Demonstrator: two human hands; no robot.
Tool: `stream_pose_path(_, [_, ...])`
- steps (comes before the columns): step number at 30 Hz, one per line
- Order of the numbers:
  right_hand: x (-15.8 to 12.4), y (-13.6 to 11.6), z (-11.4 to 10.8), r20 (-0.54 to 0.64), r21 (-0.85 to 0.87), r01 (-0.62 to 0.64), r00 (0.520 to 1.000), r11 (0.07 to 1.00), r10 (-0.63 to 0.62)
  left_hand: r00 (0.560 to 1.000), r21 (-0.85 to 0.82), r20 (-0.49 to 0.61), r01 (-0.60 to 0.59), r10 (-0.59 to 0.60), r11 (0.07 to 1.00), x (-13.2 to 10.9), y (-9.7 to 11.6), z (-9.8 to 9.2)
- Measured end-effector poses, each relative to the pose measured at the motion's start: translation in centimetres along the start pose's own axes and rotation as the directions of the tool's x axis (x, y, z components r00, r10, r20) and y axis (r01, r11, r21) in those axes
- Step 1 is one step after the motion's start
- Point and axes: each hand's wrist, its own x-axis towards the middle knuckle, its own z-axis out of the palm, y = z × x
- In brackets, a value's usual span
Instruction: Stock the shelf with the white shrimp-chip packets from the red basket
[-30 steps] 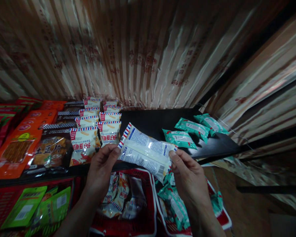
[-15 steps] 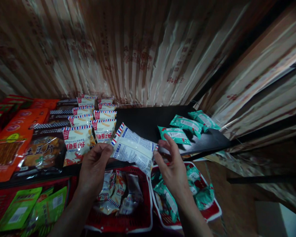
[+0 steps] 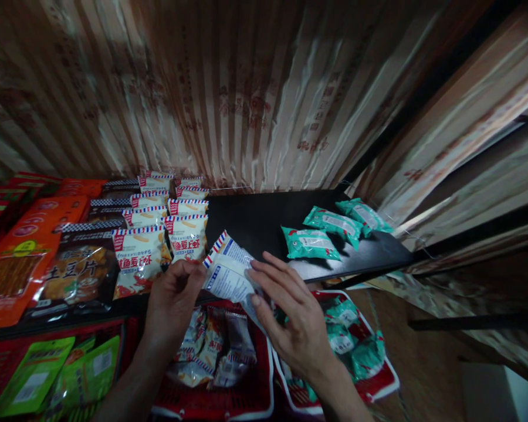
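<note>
A white snack bag point(image 3: 229, 271) with a striped red, white and blue edge and blue print hangs in front of the shelf, back face toward me. At its upper left corner, my left hand point(image 3: 173, 299) pinches the striped edge between thumb and fingers. My right hand point(image 3: 293, 313) lies across the bag's right part, fingers stretched out over its face, thumb lower down and apart from them. That side of the bag is hidden behind the hand. Left of the bag, matching white snack bags point(image 3: 138, 258) stand in two rows on the black shelf point(image 3: 246, 214).
Several teal packets point(image 3: 313, 243) lie on the shelf's right. Dark potato-chip bags point(image 3: 77, 266) and orange bags point(image 3: 26, 264) fill the left. Below are a red basket point(image 3: 264, 375) of white bags, another basket point(image 3: 389, 375) of teal packets, and green pouches point(image 3: 33, 375).
My right hand has moved left and down from the bag's right end, over its face. The bag has tilted and sunk slightly; my left hand still pinches its striped edge.
</note>
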Motion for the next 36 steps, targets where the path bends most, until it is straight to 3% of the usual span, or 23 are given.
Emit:
stream_pose_path(6, [-0.5, -0.4, 0.0, 0.235, -0.056, 0.030, 0.972, 0.998, -0.016, 0.997, -0.079, 0.032, 0.078, -0.075, 0.994, 0.0, -0.1, -0.2])
stream_pose_path(10, [-0.9, -1.0, 0.6, 0.298, -0.174, 0.006, 0.953, 0.985, 0.047, 0.991, -0.178, 0.059, 0.128, -0.119, 0.976, -0.1, -0.2, 0.0])
stream_pose_path(16, [-1.1, -0.8, 1.5, 0.198, -0.217, -0.070, 0.974, 0.974, 0.114, 0.980, -0.237, 0.102, 0.189, -0.169, 0.953, -0.4, -0.1, 0.2])
stream_pose_path(20, [-0.8, -0.4, 0.8, 0.095, -0.006, -0.261, 0.961, 0.965, 0.260, 0.981, -0.244, 0.157, 0.148, -0.112, 0.958, -0.8, 0.0, 0.1])
stream_pose_path(22, [-0.6, -0.3, 0.3, 0.082, 0.201, -0.433, 0.901, 0.879, 0.426, 0.982, -0.182, 0.172, 0.115, -0.083, 0.977, -0.9, -0.2, 0.1])
stream_pose_path(24, [-0.3, -0.4, -0.1, 0.146, 0.443, -0.562, 0.814, 0.698, 0.563, 0.983, -0.075, 0.170, 0.086, -0.072, 0.994, -1.1, -0.5, 0.3])
stream_pose_path(27, [0.1, -0.6, -0.2, 0.298, 0.712, -0.600, 0.729, 0.364, 0.616, 0.970, 0.017, 0.232, 0.066, -0.068, 0.998, -1.6, -0.9, 1.0])
stream_pose_path(30, [0.4, -0.8, 0.2, 0.385, 0.799, -0.589, 0.656, 0.121, 0.649, 0.925, -0.048, 0.366, 0.133, -0.106, 0.990, -2.5, -0.9, 1.9])
stream_pose_path(33, [0.4, -0.6, 0.9, 0.426, 0.805, -0.593, 0.600, 0.018, 0.677, 0.890, -0.071, 0.416, 0.235, -0.185, 0.970, -3.0, -0.9, 2.5])
stream_pose_path(36, [0.2, 0.0, 1.3, 0.401, 0.800, -0.595, 0.623, 0.075, 0.671, 0.889, -0.033, 0.410, 0.239, -0.205, 0.970, -2.7, -1.1, 2.7])
